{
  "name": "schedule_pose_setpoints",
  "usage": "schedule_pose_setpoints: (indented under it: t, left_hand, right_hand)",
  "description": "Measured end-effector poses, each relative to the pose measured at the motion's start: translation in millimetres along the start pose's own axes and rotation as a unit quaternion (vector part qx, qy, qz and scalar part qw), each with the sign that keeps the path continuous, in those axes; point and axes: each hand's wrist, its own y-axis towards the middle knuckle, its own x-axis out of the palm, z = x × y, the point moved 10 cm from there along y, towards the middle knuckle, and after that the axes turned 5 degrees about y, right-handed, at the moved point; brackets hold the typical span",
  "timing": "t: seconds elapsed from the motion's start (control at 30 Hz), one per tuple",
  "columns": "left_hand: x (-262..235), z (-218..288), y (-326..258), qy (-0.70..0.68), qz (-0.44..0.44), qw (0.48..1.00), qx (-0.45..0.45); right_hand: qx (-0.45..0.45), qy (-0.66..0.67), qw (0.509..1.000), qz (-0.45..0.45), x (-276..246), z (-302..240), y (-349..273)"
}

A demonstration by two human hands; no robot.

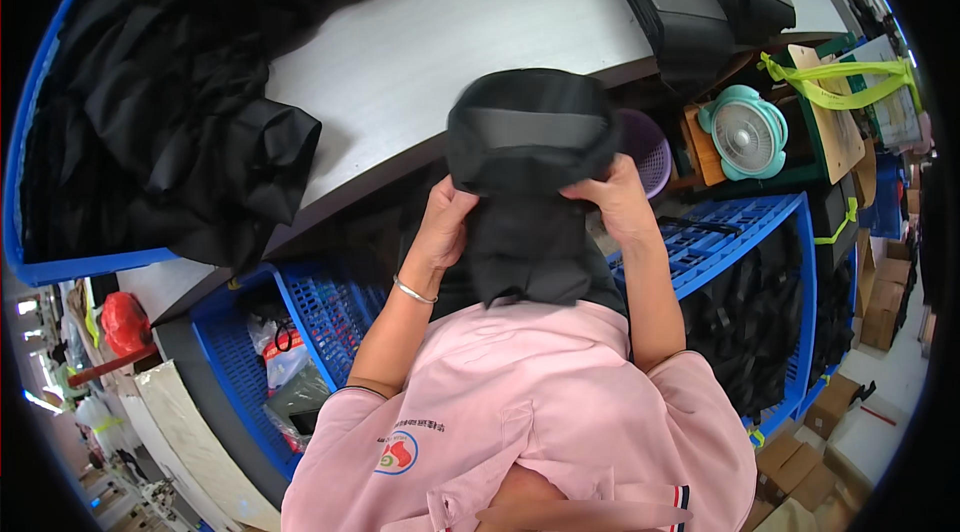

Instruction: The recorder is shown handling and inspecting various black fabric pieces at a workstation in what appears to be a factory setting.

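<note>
While clamped shut on black fabric piece (530, 182) by left hand (440, 227) and right hand (620, 202), could have slid off through loosened fingers.

The bag (530, 157) held up in the middle is matt black woven cloth with a smoother grey band. The bench (450, 42) looks like brushed, dull grey metal. The crates (745, 232) on the near right and left are glossy blue plastic lattice.

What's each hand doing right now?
Left hand: closed, gripping the black fabric bag.
Right hand: closed, gripping the same bag's other side.
</note>
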Motion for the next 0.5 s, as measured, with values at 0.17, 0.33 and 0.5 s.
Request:
schedule_pose_setpoints:
  t: [0.17,0.33,0.5]
  left_hand:
    - [-10,-22,6,0.193,0.048,0.979,-0.053]
    - [-41,-20,13,0.220,0.119,0.968,-0.010]
    - [-46,-18,3,0.138,0.105,0.985,0.007]
  right_hand:
    - [-0.160,-0.575,0.797,0.096,18,-21,-3]
    - [-0.118,-0.217,0.967,0.064,-15,-5,-3]
    - [-0.009,-0.231,0.959,0.166,-85,5,-29]
